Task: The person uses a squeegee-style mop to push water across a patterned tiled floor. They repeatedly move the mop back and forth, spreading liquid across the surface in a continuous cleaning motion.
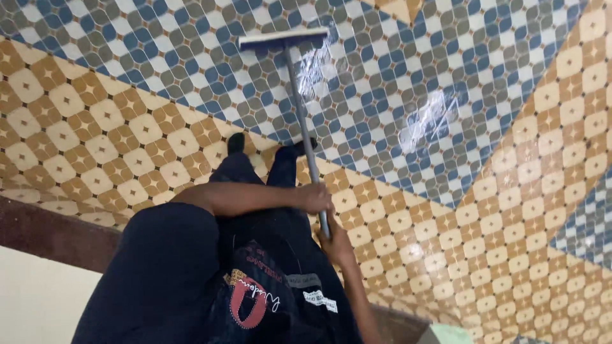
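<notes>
- Right hand (336,245), nearest, grasps the handle's end at 6 o'clock.
- Left hand (315,197) clenches the pole higher.
- Floor squeegee (285,39), at 12 o'clock, looks light and stiff on wet patterned tiles (497,210).

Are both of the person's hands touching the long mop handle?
Touching. The head view shows the left hand wrapped around the grey mop handle, and the right hand gripping it just below, with no gap at either.

Both hands (322,213) grip a floor squeegee (305,121).
</notes>
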